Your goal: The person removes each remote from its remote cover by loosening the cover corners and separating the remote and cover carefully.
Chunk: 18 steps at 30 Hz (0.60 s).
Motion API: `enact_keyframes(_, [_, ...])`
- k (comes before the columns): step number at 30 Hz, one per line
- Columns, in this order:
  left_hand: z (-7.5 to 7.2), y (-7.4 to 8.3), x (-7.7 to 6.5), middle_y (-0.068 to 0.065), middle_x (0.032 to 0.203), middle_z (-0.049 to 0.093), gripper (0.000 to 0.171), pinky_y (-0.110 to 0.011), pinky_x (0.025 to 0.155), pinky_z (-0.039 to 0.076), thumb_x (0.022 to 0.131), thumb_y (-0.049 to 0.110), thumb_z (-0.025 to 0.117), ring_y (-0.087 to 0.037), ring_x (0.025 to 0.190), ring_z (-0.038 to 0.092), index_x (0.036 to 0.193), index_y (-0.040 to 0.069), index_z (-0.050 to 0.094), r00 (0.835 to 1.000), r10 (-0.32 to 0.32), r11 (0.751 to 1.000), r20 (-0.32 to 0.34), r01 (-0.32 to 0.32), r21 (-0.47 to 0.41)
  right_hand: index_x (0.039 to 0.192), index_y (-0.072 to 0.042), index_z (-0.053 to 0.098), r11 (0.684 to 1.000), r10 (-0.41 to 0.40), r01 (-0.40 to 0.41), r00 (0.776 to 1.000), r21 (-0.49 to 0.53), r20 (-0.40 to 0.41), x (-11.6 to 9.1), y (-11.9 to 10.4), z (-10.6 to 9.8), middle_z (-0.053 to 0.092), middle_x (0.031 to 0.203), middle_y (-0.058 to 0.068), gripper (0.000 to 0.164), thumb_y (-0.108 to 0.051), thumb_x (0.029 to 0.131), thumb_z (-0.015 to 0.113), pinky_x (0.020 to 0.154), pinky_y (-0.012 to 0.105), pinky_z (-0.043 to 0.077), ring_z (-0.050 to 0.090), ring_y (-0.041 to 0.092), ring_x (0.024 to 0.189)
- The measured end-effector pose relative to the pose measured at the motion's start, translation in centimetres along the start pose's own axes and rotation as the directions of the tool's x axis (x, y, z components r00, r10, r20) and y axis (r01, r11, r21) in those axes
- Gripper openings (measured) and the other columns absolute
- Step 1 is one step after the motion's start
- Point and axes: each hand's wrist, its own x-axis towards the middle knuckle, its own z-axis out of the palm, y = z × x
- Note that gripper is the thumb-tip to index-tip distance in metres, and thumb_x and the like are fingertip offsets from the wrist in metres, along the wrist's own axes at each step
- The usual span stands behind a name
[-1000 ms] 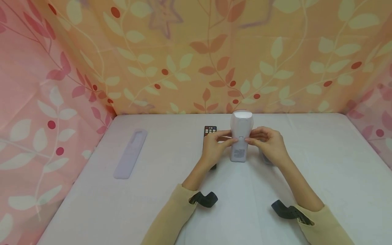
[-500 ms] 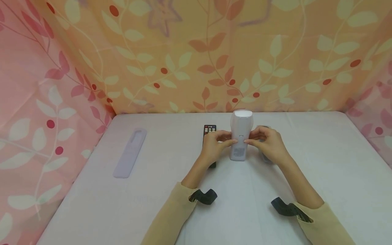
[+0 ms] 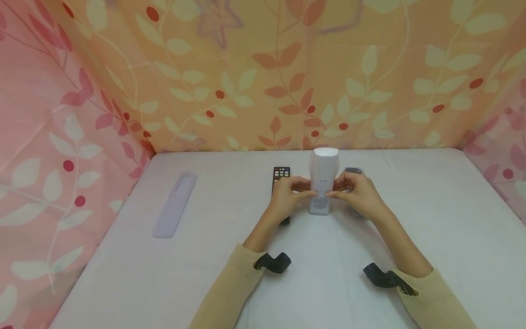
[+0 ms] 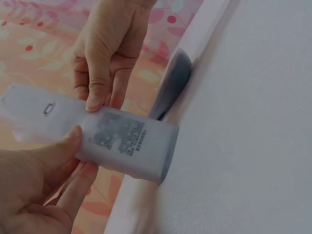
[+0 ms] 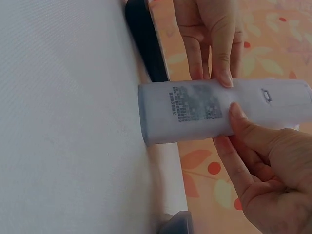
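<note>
A white remote control [image 3: 323, 171] stands upright on the table in the head view, its back with a label facing me. A thin translucent cover wraps it and bulges around its upper part. My left hand [image 3: 284, 197] pinches the remote's left edge, thumb on the back and fingers behind. From the other side my right hand [image 3: 360, 193] pinches it the same way. In the left wrist view the label [image 4: 119, 132] sits just below both thumbs; the right wrist view shows the lower end of the white remote [image 5: 158, 112] meeting the table.
A black remote [image 3: 281, 172] lies left of the white one, partly behind my left hand. Behind my right hand lies a grey remote [image 3: 354, 171]. A lavender remote sleeve [image 3: 174, 205] lies further left on the white table [image 3: 222, 274]. Patterned curtains [image 3: 230, 82] border the table.
Both thumbs have slid a little down the back of the white remote, towards its label. The remote stays upright in the same place.
</note>
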Motion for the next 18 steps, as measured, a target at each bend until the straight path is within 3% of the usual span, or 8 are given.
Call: enact_keyframes(18, [0.19, -0.72, 0.05, -0.014, 0.100, 0.080, 0.027, -0.024, 0.079, 0.059, 0.085, 0.008, 0.089, -0.021, 0.089, 0.076, 0.108, -0.001, 0.080, 0.998, -0.046, 0.999, 0.037, 0.046, 0.022, 0.099, 0.010, 0.069, 1.000, 0.002, -0.001, 0.998, -0.006, 0.063, 0.54, 0.77, 0.33, 0.075, 0.098, 0.022, 0.028, -0.006, 0.085, 0.088, 0.073, 0.015, 0.054, 0.073, 0.027, 0.088])
